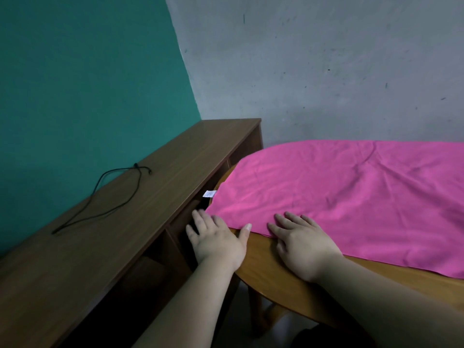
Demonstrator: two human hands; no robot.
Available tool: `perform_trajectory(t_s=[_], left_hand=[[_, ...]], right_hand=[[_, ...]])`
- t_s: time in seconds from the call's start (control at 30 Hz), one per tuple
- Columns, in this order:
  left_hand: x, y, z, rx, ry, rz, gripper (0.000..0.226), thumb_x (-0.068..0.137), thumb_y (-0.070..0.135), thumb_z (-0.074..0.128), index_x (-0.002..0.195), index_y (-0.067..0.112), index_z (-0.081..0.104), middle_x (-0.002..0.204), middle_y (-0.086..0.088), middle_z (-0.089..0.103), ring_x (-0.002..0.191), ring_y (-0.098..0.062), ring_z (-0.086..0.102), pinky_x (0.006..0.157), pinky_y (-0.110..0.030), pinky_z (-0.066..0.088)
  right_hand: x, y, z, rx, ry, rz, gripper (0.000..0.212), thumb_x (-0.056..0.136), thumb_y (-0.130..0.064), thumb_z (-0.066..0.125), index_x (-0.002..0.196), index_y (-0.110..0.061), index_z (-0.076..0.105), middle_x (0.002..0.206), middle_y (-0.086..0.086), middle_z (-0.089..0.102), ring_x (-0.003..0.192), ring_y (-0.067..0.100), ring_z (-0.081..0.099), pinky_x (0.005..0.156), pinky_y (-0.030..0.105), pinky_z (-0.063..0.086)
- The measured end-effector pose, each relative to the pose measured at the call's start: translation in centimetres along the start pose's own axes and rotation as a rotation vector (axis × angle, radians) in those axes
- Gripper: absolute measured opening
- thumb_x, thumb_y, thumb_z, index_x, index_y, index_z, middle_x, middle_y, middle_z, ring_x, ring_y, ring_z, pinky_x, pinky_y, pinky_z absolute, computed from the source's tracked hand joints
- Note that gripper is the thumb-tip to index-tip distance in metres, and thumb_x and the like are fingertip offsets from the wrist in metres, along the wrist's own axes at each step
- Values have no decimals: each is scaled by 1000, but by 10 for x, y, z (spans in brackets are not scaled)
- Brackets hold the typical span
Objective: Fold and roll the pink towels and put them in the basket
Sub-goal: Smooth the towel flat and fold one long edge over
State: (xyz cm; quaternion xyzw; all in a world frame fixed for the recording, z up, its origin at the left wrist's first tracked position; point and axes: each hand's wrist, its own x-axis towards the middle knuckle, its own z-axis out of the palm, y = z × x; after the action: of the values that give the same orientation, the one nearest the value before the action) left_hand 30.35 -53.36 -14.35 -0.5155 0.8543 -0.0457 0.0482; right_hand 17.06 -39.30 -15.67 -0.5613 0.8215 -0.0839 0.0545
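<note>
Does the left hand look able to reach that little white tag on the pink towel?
Probably yes. The left hand lies open at the pink towel's near corner, the white tag just beyond its fingers, with nothing between them.

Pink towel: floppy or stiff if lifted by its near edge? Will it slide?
Likely floppy: the pink towel lies creased, its tagged corner overhanging the table. Probably light, the wrinkles being shallow. May slide on smooth wood.
</note>
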Motion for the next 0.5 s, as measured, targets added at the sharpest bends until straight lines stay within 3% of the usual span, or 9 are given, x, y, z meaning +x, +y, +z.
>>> perform_trajectory(t_s=[0.07,0.17,0.27,0.37,0.5], left_hand=[[4,6,3,-76,63,192,87,97,70,10,160,9,2,167,-17,-10,153,-32,-17,125,-50,-1],[10,13,7,-176,-72,422,75,102,63,16,161,19,-1,168,-5,-11,154,-20,-13,126,-42,-3],[13,12,8,-184,-125,352,76,102,62,20,161,19,1,169,-6,-7,155,-21,-7,126,-41,1],[6,15,1,-222,-133,252,71,104,56,18,161,15,8,168,-11,0,155,-25,0,126,-43,5],[-9,53,-5,-231,-66,238,67,104,52,19,159,14,19,167,-16,9,155,-30,3,126,-47,2]], right_hand=[[0,0,0,-2,-12,-8,58,104,-42,25,160,-31,19,169,-1,11,156,19,4,126,40,1],[0,0,0,-11,-24,-18,61,101,-45,19,161,-30,18,169,0,10,156,20,4,126,42,1],[-1,1,-1,-9,-28,-40,71,94,-48,7,161,-27,17,169,0,9,156,20,2,126,44,0],[-8,6,-1,35,-44,-73,60,104,-38,30,161,-26,18,170,0,7,156,18,-2,126,43,-2],[-43,35,-5,97,-2,24,59,103,-41,37,159,-28,24,169,-1,12,156,19,0,126,39,3]])
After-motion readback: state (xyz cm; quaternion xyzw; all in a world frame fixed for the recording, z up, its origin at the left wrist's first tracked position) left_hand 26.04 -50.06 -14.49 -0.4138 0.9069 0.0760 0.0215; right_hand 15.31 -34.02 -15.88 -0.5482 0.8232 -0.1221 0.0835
